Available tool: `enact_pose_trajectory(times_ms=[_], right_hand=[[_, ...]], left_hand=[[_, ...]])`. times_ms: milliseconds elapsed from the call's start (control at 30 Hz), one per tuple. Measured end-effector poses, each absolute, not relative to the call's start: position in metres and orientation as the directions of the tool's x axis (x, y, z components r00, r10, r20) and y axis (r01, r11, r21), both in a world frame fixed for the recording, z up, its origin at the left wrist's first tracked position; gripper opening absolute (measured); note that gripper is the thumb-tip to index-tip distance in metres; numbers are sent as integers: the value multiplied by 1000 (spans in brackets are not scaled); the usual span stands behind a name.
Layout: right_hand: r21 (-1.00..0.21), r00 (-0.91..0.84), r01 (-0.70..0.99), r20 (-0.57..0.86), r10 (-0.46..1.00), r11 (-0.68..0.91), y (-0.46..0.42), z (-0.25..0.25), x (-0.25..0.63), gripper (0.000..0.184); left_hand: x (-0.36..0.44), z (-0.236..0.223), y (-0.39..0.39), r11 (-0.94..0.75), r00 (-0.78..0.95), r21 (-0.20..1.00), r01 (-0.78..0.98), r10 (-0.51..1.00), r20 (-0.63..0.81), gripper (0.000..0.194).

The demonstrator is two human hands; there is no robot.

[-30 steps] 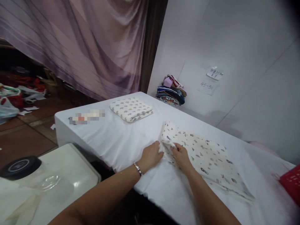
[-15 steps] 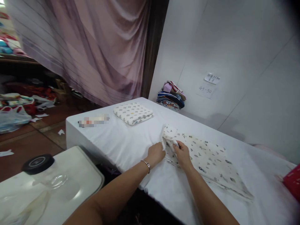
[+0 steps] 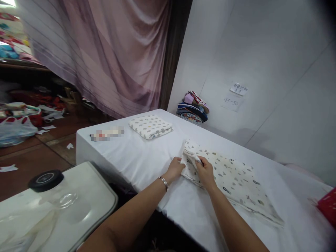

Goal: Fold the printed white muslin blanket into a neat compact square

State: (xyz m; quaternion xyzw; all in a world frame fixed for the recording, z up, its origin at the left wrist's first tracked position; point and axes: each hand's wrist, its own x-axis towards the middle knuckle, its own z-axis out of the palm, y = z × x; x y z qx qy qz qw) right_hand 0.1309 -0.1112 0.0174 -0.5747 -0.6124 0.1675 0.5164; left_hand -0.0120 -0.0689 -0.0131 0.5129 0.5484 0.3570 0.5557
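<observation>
A white printed cloth (image 3: 236,178) with small dark motifs lies spread in a long strip on the white-covered table (image 3: 147,157). Its left end is partly folded up. My left hand (image 3: 175,168), with a bracelet at the wrist, pinches the edge at that end. Closed on a lifted fold of the same cloth is my right hand (image 3: 205,172), just to the right. Farther back on the table sits a second cloth (image 3: 151,126), folded into a neat rectangle with a grey pattern.
A blurred-out item (image 3: 107,133) lies near the table's left corner. At lower left, a clear jar with a black lid (image 3: 46,180) stands on a white surface (image 3: 99,196). Folded fabrics (image 3: 193,108) are stacked by the wall. Something red (image 3: 328,206) is at the right edge.
My left hand has shifted slightly at the cloth's edge, and the left end looks a little more opened. My right hand keeps its hold. The view has moved slightly.
</observation>
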Motion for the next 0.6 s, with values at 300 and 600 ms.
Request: enact_pose_trajectory(times_ms=[300, 600], right_hand=[[-438, -258, 781, 424, 868, 446, -123, 7, 116, 39], [-301, -251, 868, 418, 873, 394, -127, 6, 109, 35]], left_hand=[[-26, -9, -87, 264, 195, 955, -138, 952, -235, 42], [-32, -10, -89, 267, 171, 944, -195, 957, -236, 42]])
